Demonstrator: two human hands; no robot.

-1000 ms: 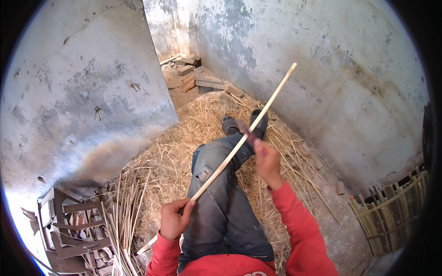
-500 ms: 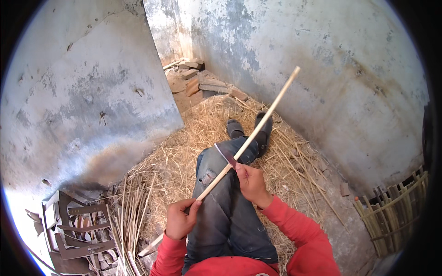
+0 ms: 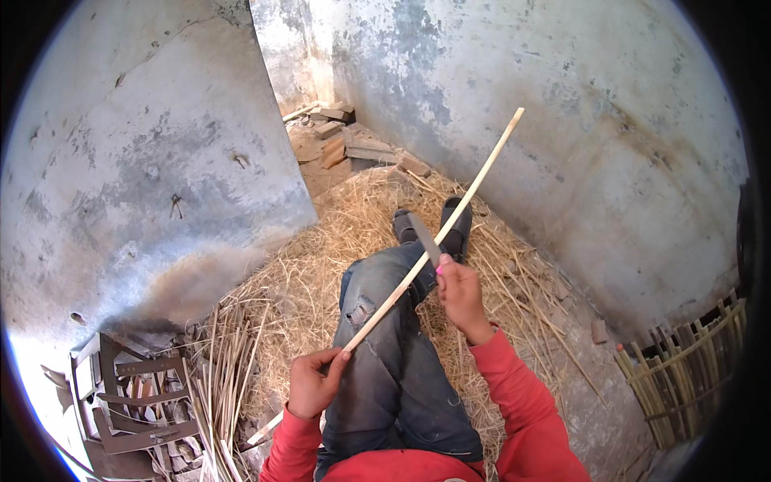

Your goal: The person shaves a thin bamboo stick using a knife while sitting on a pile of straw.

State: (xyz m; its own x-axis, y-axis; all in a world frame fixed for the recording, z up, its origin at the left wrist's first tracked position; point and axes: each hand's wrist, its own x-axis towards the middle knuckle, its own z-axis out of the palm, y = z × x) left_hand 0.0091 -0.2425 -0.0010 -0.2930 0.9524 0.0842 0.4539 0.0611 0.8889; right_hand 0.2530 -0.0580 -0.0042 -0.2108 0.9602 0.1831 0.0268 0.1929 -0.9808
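A long pale stick (image 3: 475, 186), likely split bamboo or wood, slants across my lap from lower left to upper right. Near its lower part my left hand (image 3: 316, 381) is closed around it, with the thumb on top; the tail end comes out behind the wrist. My right hand (image 3: 461, 296) grips a knife (image 3: 425, 238) by its handle, which the fingers mostly hide apart from a pink spot. The grey blade lies across the stick at about its middle, pointing up and left. Beneath the stick are my legs in dark, worn jeans (image 3: 376, 301).
Straw-coloured shavings (image 3: 321, 241) cover the floor around my legs. Thin strips (image 3: 213, 386) and a broken dark frame (image 3: 144, 398) lie at left. A slatted bamboo piece (image 3: 691, 373) leans at right. Bricks (image 3: 369, 150) lie beyond my feet, between stained walls (image 3: 562, 120).
My right hand has slid the knife forward along the stick, away from my body, and the blade now shows its flat side. My left hand keeps its hold and has hardly moved.
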